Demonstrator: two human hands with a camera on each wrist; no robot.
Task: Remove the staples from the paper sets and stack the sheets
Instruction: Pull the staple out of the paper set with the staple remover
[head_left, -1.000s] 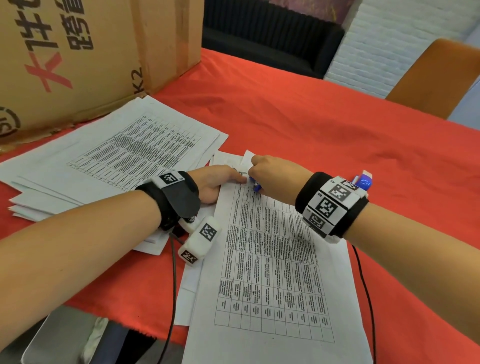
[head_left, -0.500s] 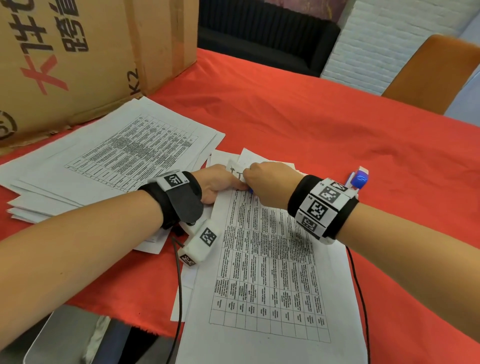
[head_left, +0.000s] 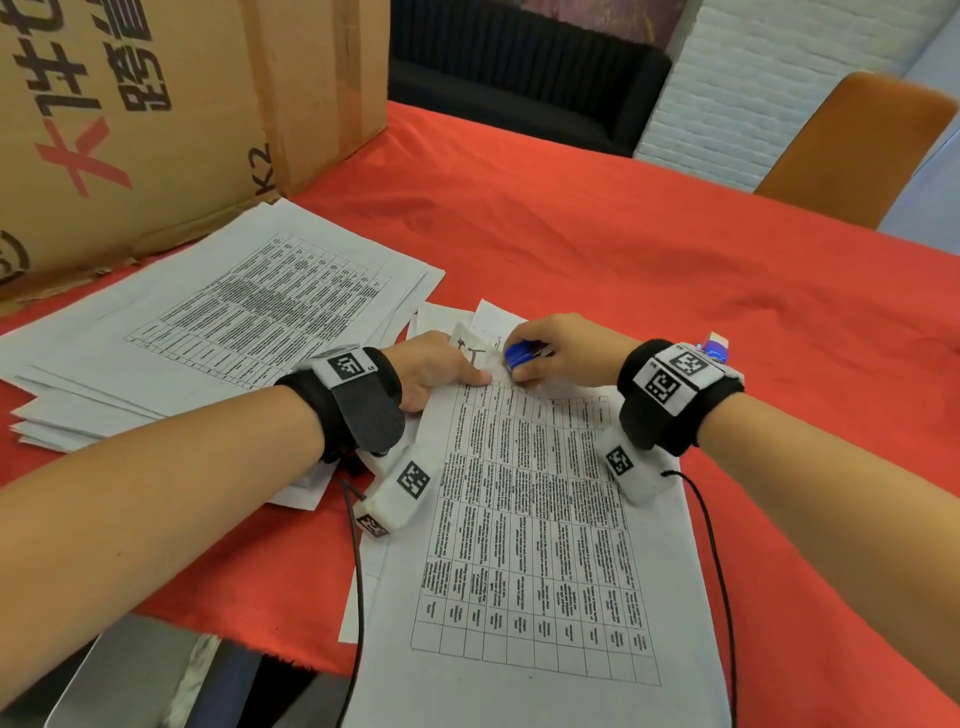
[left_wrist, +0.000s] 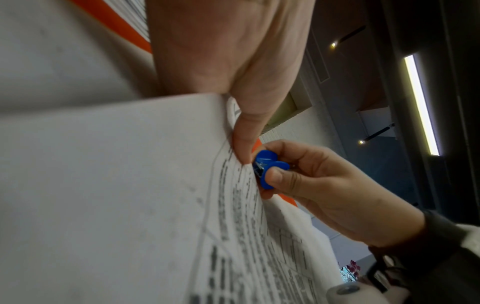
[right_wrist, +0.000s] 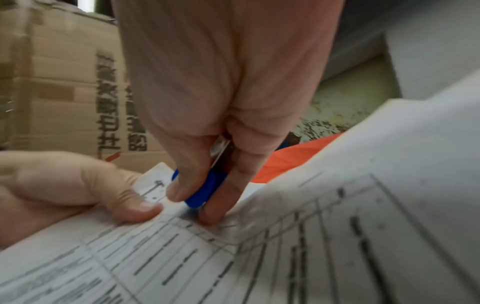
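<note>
A stapled paper set (head_left: 530, 519) printed with a table lies on the red tablecloth in front of me. Its top left corner (head_left: 467, 348) is folded back, and a thin staple mark (right_wrist: 157, 185) shows on it. My left hand (head_left: 439, 366) pinches that corner, with the thumb (right_wrist: 135, 205) pressing on the page. My right hand (head_left: 566, 348) grips a small blue staple remover (head_left: 521, 355) between thumb and fingers. The remover's tip (left_wrist: 259, 166) sits at the paper's edge, right beside the left thumb (left_wrist: 244, 142). A loose stack of sheets (head_left: 223, 322) lies to the left.
A big cardboard box (head_left: 156, 104) stands behind the stack at the far left. An orange chair (head_left: 852, 150) is at the far right, past the red tablecloth (head_left: 623, 234). Cables (head_left: 722, 571) run from both wristbands across the paper and off the near table edge.
The corner of the set has been folded further back under my left hand. My right hand has turned and drawn slightly right, so the blue remover now shows.
</note>
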